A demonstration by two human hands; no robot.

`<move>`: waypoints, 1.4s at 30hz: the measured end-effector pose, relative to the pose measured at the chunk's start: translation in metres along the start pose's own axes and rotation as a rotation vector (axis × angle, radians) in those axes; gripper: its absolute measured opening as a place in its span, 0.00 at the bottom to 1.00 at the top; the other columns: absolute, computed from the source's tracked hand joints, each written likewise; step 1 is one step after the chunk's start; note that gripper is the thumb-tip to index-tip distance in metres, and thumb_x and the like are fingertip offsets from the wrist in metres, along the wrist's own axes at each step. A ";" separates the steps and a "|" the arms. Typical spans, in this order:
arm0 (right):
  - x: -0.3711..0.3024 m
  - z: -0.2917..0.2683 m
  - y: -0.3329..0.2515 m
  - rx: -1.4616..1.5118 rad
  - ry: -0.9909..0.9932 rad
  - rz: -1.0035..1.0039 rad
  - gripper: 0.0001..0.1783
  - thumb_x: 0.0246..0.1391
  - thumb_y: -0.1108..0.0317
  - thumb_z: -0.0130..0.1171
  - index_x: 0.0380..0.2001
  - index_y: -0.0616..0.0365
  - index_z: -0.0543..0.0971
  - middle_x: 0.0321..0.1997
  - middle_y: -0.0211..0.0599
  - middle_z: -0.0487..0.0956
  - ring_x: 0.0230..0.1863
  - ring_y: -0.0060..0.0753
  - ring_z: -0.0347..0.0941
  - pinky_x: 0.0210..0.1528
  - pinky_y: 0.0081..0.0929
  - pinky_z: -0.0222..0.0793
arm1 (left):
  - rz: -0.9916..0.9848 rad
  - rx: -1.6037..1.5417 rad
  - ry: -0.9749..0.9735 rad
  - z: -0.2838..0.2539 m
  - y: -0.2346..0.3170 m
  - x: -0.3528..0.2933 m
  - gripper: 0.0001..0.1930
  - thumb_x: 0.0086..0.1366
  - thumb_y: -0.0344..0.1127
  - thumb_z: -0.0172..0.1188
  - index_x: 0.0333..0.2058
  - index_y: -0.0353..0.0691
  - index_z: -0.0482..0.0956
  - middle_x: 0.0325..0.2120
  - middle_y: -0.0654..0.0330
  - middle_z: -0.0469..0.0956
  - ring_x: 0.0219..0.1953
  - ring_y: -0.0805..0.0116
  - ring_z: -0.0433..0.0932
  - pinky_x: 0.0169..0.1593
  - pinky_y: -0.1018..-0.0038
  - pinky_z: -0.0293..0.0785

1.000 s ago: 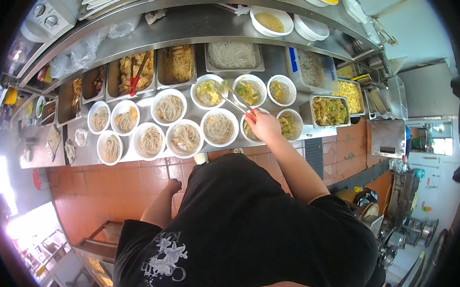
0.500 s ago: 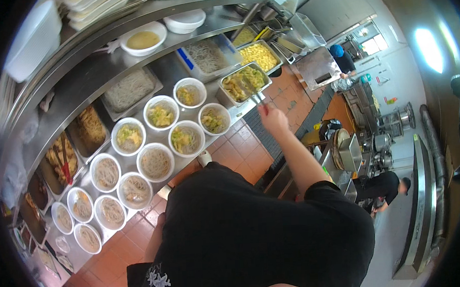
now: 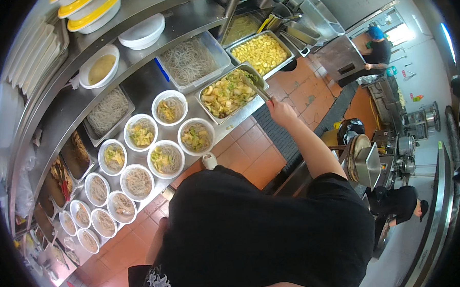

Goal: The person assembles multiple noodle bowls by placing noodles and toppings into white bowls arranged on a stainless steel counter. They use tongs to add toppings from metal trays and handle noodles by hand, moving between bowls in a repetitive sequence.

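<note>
My right hand (image 3: 282, 113) is closed around the handle end of metal tongs (image 3: 261, 92). Their tips reach into the chopped, cooked cabbage (image 3: 227, 92) in a steel pan, at its right side. Just left of this pan stand white bowls of clear noodles; the nearest holds noodles with greens (image 3: 196, 137), and several others carry yellow-green cabbage on top. Bowls farther left show plain noodles (image 3: 138, 182). Only part of my left forearm (image 3: 160, 241) shows beside my black shirt; the left hand is hidden.
Behind the cabbage stand a pan of diced yellow food (image 3: 261, 54) and a tub of clear noodles (image 3: 190, 58). A steel shelf (image 3: 183, 22) overhangs the counter's back, holding a bowl of broth (image 3: 102, 70). Two people (image 3: 377, 52) work farther off at right. Red tiles (image 3: 251, 155) cover the floor.
The view has shifted, bringing the cabbage pan closer. My right hand stays at the pan, with the tongs still in the cabbage. The person in the blue cap appears more upright.
</note>
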State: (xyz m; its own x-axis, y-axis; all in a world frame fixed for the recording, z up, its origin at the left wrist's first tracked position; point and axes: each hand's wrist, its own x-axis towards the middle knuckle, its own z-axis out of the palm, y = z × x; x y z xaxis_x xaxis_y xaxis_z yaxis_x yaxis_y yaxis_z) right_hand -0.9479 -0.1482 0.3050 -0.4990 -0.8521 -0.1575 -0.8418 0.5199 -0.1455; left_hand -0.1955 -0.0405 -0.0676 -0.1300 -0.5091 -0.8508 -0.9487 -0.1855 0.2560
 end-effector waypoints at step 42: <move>-0.129 -0.008 -0.174 1.154 -0.640 -0.097 0.13 0.75 0.59 0.54 0.47 0.56 0.81 0.21 0.20 0.69 0.20 0.11 0.58 0.21 0.14 0.52 | 0.036 -0.249 0.225 -0.084 0.029 -0.055 0.19 0.60 0.45 0.57 0.34 0.33 0.86 0.40 0.40 0.85 0.44 0.40 0.84 0.50 0.51 0.78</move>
State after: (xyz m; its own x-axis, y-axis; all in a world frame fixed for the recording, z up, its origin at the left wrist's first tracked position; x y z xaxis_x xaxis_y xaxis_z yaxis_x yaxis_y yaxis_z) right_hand -0.7387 -0.1294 0.3584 0.0056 -0.8758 -0.4827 -0.0518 0.4818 -0.8748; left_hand -0.1915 -0.0885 0.0250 -0.0692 -0.6866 -0.7237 -0.8417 -0.3491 0.4118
